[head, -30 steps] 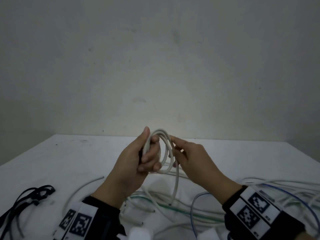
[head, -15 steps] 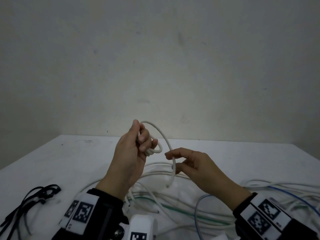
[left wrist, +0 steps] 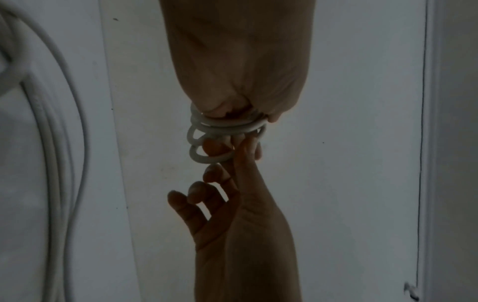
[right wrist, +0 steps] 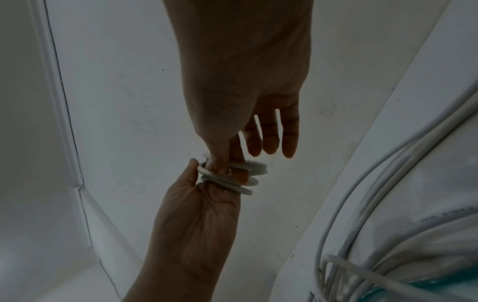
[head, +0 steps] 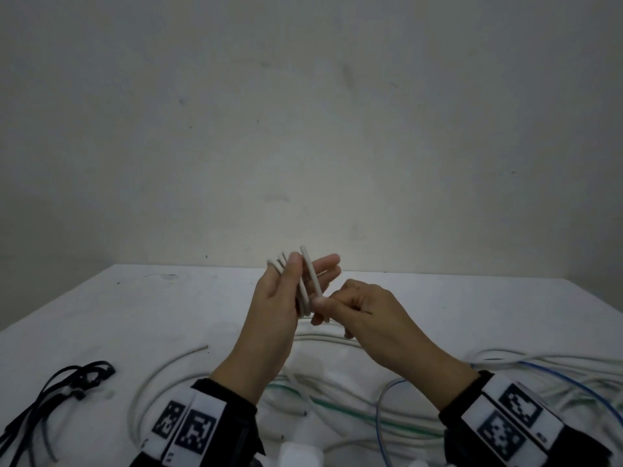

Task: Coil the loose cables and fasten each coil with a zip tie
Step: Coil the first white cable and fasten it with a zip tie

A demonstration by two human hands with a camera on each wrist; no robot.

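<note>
Fingers of left hand pinching small white cable coil, loops upright between both hands; right hand clamping its near edge; zip ties far left

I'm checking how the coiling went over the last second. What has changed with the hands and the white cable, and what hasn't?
The last loose loop has been wound in: the white cable coil is now small and tight. The left hand still holds it, with fingers now straighter. The right hand has closed in and pinches the coil's lower end. The black zip ties and the loose cables on the table stayed put.
</note>
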